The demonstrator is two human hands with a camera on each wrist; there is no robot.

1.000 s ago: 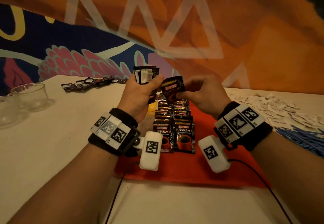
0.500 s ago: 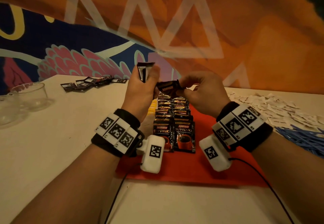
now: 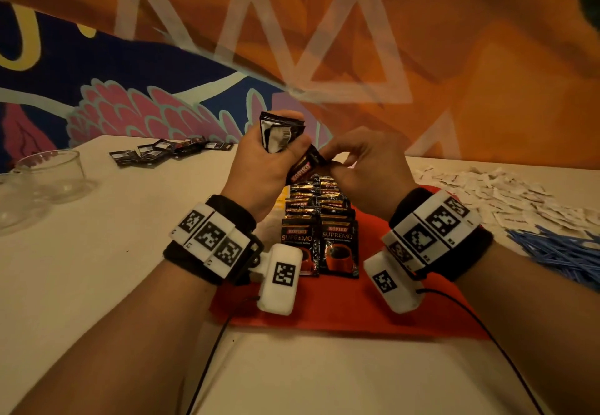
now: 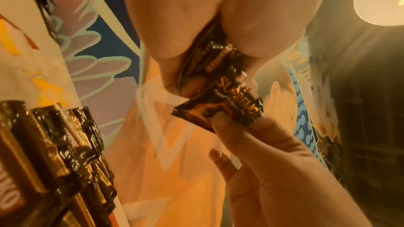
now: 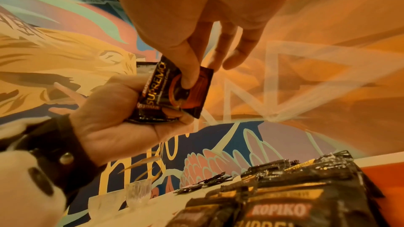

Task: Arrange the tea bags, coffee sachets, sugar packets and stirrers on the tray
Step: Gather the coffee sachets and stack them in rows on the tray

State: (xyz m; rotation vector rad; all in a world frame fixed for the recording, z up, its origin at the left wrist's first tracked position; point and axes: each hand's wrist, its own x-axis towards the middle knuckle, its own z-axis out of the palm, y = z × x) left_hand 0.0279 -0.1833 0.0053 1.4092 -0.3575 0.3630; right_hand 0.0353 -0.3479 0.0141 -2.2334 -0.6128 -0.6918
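I have my left hand (image 3: 259, 171) raised above the far end of the red tray (image 3: 406, 310), its fingers curled round a small bundle of coffee sachets (image 3: 281, 134) held upright. My right hand (image 3: 363, 171) meets it there, thumb and forefinger pinching one single sachet (image 5: 174, 92) by its lower half while its top end is still tucked against the left palm. On the tray two neat overlapping rows of sachets (image 3: 319, 220) run from the near end toward the far end. More sachets (image 3: 168, 151) lie loose near the far left corner of the table (image 3: 97, 268), white sugar packets (image 3: 503, 194) are scattered along the right side, and blue stirrers (image 3: 565, 252) sit at the right edge. I judge this to be the coffee step, midway: one sachet being drawn out of the bundle. Next it calls for pulling that sachet free and laying it face up at the far end of a row, overlapping squarely.
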